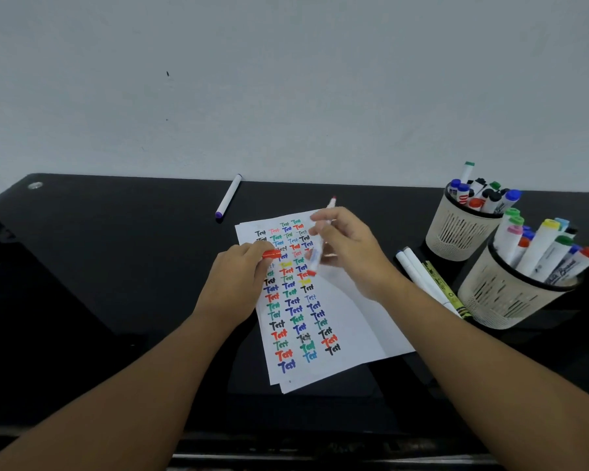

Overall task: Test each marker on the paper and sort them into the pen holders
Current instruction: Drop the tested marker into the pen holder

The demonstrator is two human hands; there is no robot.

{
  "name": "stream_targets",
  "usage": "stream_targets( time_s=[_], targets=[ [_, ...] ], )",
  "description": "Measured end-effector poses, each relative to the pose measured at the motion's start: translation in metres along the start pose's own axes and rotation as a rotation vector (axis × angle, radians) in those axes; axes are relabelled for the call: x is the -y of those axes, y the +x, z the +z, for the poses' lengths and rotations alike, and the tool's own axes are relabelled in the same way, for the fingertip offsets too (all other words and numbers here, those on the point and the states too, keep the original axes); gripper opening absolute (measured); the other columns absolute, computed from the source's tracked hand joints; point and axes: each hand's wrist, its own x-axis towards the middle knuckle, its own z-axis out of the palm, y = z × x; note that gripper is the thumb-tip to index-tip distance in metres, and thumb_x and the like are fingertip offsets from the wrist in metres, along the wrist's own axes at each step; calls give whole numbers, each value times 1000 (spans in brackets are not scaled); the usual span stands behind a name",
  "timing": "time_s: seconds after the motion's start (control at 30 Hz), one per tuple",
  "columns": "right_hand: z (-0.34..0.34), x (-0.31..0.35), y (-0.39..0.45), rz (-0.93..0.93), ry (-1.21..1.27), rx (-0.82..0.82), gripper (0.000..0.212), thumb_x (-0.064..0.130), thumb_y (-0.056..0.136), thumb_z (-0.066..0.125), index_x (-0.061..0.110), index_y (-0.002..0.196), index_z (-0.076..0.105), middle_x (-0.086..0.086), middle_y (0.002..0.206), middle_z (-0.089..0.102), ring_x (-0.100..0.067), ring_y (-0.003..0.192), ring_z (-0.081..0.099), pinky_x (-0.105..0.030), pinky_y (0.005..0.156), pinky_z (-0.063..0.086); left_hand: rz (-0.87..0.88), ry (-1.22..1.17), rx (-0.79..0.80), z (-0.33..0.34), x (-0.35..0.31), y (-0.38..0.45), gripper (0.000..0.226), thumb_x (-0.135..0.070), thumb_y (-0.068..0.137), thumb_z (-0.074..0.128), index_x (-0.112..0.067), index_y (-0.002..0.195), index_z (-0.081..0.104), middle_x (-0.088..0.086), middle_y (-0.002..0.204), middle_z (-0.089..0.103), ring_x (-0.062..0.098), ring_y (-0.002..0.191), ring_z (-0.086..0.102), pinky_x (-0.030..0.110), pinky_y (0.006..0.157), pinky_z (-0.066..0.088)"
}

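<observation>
A person's right hand [349, 251] pinches a red marker [317, 248] mid-barrel, tip down over the paper [351, 321], while the left hand [238, 277] grips its red cap [271, 254]. The marker looks light, rigid and smooth, best held at the barrel. The paper lies on a glossy black desk [99, 283] against a pale wall [286, 79], two pen holders [463, 232] at right.

two hands are over the paper [351, 321]: the left hand [233, 280] pinches one red cap [271, 254], the right hand [349, 248] holds one uncapped red marker [315, 256]. the sheets are stacked, at least two by their edges. right of the paper stand two mesh pen holders: the far one [458, 232] and the near one [500, 297], each packed with roughly ten markers. between paper and holders lie two white markers [419, 273] and one yellow highlighter [444, 287]. beyond the paper lies one purple-capped marker [229, 196].
</observation>
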Motion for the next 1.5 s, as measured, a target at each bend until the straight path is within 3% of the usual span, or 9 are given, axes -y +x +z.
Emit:
stream_targets(
  time_s=[0.07, 0.17, 0.3, 0.57, 1.07, 1.5],
  targets=[
    [0, 2, -5, 26, -71, 78, 21, 23, 108, 52, 26, 129, 57, 1, 109, 73, -15, 85, 75, -29, 70, 62, 4, -6, -15, 0, 0, -1, 33, -37, 106, 47, -25, 135, 56, -5, 117, 66, 11, 99, 57, 37, 95, 50],
    [-4, -3, -7, 6, -525, 168, 50, 35, 104, 60, 40, 146, 33, 6, 117, 73, -9, 87, 72, -26, 71, 59, 2, -19, -30, 1, 2, -2, 34, -36, 106, 47, -24, 136, 55, -3, 116, 67, 12, 99, 60, 39, 94, 52],
    [-14, -8, -1, -103, -901, 66, 30, 41, 102, 62, 31, 130, 58, 6, 130, 69, -12, 112, 65, -35, 93, 57, -9, -17, -27, 3, 3, -1, 37, -40, 106, 43, -25, 139, 54, -4, 117, 68, 13, 101, 61, 39, 93, 53],
    [-13, -10, 2, -147, -963, 117, 25, 38, 103, 60, 35, 128, 62, 8, 132, 68, -12, 108, 64, -32, 85, 57, -16, -6, -1, 3, 4, 0, 39, -44, 106, 40, -27, 140, 52, -5, 118, 68, 15, 105, 61, 40, 94, 53],
    [-22, -14, 6, -178, -925, 149, 25, 36, 100, 65, 36, 125, 65, 12, 134, 67, -10, 116, 63, -37, 98, 55, -26, -3, 36, 3, 3, 0, 40, -48, 105, 37, -31, 139, 50, -6, 121, 67, 17, 106, 62, 42, 91, 55],
    [-7, -15, 8, -226, -909, 189, 25, 36, 99, 68, 31, 123, 65, 10, 132, 67, -9, 116, 63, -37, 98, 55, 5, -4, 69, -5, -4, -4, 33, -43, 106, 41, -31, 134, 53, -6, 117, 67, 15, 103, 61, 38, 89, 54]
  ],
)
